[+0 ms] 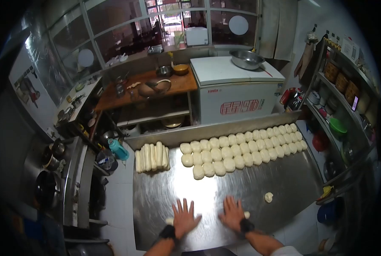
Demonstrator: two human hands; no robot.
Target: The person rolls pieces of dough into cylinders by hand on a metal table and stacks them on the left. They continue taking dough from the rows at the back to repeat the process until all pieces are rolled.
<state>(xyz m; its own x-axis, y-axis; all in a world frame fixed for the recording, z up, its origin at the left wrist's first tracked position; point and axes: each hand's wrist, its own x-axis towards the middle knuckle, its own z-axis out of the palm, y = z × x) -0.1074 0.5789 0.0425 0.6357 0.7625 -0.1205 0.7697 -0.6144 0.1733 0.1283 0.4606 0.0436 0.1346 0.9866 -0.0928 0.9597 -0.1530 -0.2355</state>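
Note:
My left hand [185,220] lies palm down with fingers spread near the front of the steel table [258,192]. A bit of pale dough [169,221] pokes out at its outer side. Flat too, with the fingers stretched forward, is my right hand [232,214]; another end of dough [247,214] shows beside its wrist. My palms hide whatever dough lies beneath them. Dark bands circle both wrists. Long rows of round dough balls [224,152] fill the table's far side. Stacked dough sticks [152,157] sit at the far left, and a small dough lump [268,197] lies to the right.
A raised metal ledge [216,127] runs along the table's back. Beyond it stand a white chest freezer [237,96] carrying a metal basin [247,59] and a wooden counter [113,99]. Shelves [327,115] line the right; a stove [73,183] is at left, near a turquoise flask [118,149].

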